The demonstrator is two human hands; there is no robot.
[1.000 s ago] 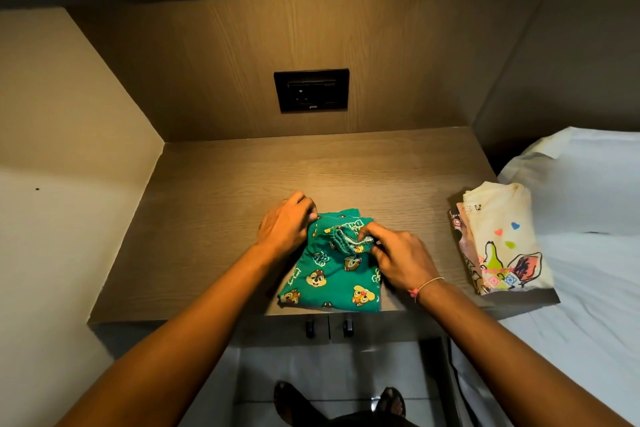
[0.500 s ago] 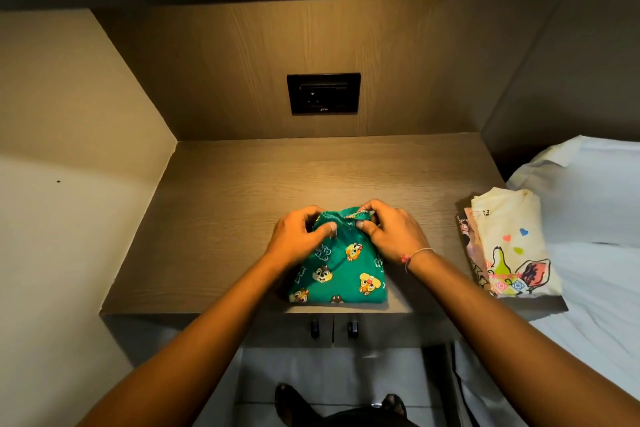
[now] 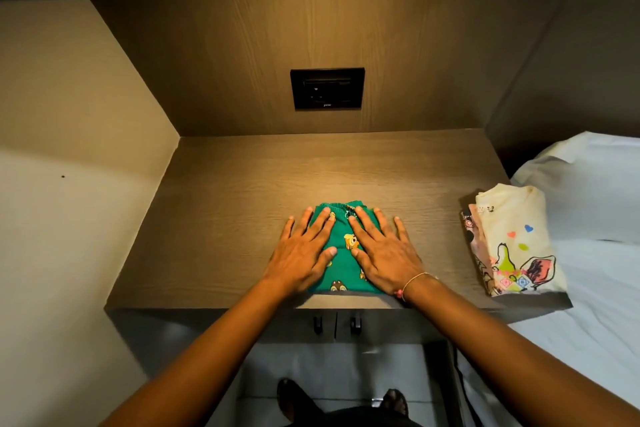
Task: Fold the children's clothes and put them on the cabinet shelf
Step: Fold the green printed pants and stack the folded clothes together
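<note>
A: Start with the biggest thing. What is the shelf carrying?

B: It sits in a wooden alcove with a black socket plate on the back wall. At its right end, well apart from the socket and close to the bed, lies a pile of folded clothes. The top piece is cream with hearts and a drawing, and a pink printed one peeks out at its left edge. How many are under it, I cannot tell.

A: And the green garment?

B: It lies below the socket, at the shelf's front edge, folded into a small packet with cartoon faces on it. Both hands lie flat on it. The left hand covers its left side and the right hand its right. The fingers are spread and straight, gripping nothing, only pressing down.

A: So how should this pressing be done well?

B: I'd say keep the palms level and stroke outward from the middle, so that the crease sets and trapped air leaves. The waistband at the far edge looks bunched, so it needs the most pressure. The packet touches the front lip, so pushing toward the socket is safer than dragging it back.

A: Then?

B: Probably lift it from both sides onto the pile.
</note>
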